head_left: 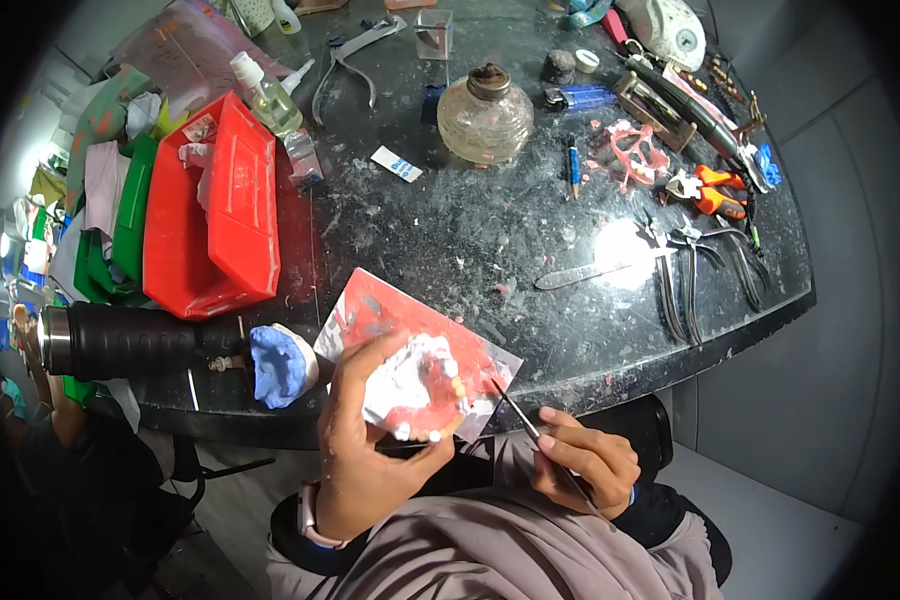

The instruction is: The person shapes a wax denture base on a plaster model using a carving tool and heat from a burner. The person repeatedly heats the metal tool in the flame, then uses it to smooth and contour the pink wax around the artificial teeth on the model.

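Note:
My left hand (365,478) is closed around a white plaster dental cast (392,388), fingers over its far side and thumb at its near edge. Pink wax (432,405) and several small teeth sit along the cast's arch. Under it, at the table's front edge, lies a red-smeared pale sheet (360,295). In my right hand (592,462) is a thin dark wax carver (518,410), gripped like a pen. Its tip points at the sheet's right corner, just right of the cast; whether they touch I cannot tell.
Left of the cast are a blue-and-white dental impression (280,368), a black bottle (130,340) and a red bin (245,240). A glass spirit lamp (485,125) stands at the back. Rightward lie a wax knife (580,273), several pliers (692,270), orange-handled cutters (715,190) and a blue pencil (574,168).

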Motion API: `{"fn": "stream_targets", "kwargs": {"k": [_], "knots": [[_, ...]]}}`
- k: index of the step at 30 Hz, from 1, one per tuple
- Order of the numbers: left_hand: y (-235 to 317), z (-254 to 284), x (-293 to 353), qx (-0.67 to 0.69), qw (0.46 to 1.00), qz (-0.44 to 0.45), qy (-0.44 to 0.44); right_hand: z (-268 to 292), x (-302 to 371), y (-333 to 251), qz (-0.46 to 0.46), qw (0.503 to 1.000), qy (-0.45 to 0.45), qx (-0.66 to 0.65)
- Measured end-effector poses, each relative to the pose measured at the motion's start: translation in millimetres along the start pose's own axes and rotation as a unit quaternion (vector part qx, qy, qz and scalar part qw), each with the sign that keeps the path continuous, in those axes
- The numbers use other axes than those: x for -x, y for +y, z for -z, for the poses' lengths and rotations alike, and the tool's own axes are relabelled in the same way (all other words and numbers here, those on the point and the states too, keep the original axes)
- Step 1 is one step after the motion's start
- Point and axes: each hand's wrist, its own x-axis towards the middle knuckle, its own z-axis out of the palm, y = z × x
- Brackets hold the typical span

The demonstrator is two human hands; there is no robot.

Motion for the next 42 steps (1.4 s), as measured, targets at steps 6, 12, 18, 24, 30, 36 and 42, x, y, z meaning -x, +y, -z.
{"fn": "stream_targets", "kwargs": {"k": [6,12,18,24,30,36,42], "knots": [[-3,-14,-15,0.036,0.999,0.026,0.022,-4,2,0,0.038,0.995,0.018,0.09],[2,-21,-4,0.039,0.998,0.039,0.0,-1,-9,6,-0.005,0.994,0.048,0.101],[-3,-41,-2,0.035,0.999,0.015,0.031,-1,-3,0,0.002,0.993,0.053,0.107],[-5,-43,-1,-0.004,0.999,0.008,0.038,-5,-5,-3,0.006,0.98,0.01,0.198],[-8,-45,-1,0.026,0.998,0.014,0.046,10,-1,-4,0.044,0.972,-0.041,0.225],[-9,-45,-3,0.038,0.999,0.004,0.03,13,-3,-1,0.059,0.97,-0.066,0.225],[-10,-44,-1,0.035,0.999,-0.004,0.029,7,5,3,0.037,0.978,-0.028,0.202]]}}
